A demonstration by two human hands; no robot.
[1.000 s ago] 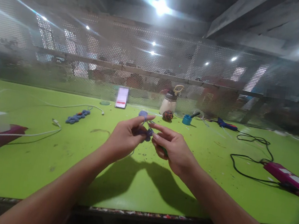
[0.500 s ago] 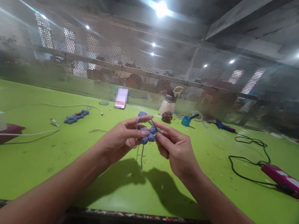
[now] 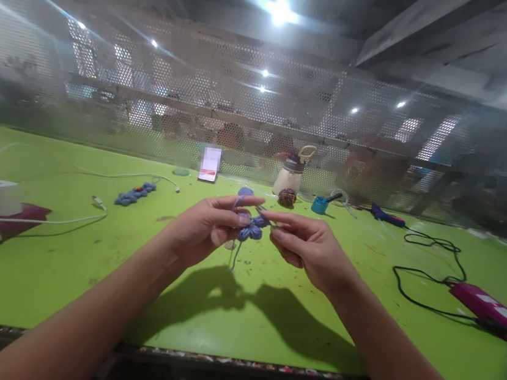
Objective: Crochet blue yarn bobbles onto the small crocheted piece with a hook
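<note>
A purple crocheted flower [image 3: 251, 229] of puffy petals is pinched between the thumb and fingers of my left hand [image 3: 205, 224], above the table. Purple yarn runs over my raised left index finger, and a loose tail dangles below the flower. A ball of purple yarn [image 3: 246, 193] shows just behind that finger. From the right, my right hand [image 3: 315, 247] closes its thumb and index finger on a thin crochet hook [image 3: 270, 222], whose tip meets the top of the flower. My fingers partly cover the hook.
On the green table [image 3: 97, 294] lies a purple crocheted strip [image 3: 135, 194]. Behind stand a phone [image 3: 210, 164], a bottle [image 3: 288, 174], a dark yarn ball [image 3: 287, 198] and a blue pot [image 3: 319, 205]. A glue gun [image 3: 388, 216] and power strips [image 3: 491, 308] with cords lie at the sides.
My right hand has drawn slightly right, away from the flower, baring more of the hook. The flower has tilted a little, and its tail has swung left. The view has shifted slightly.
</note>
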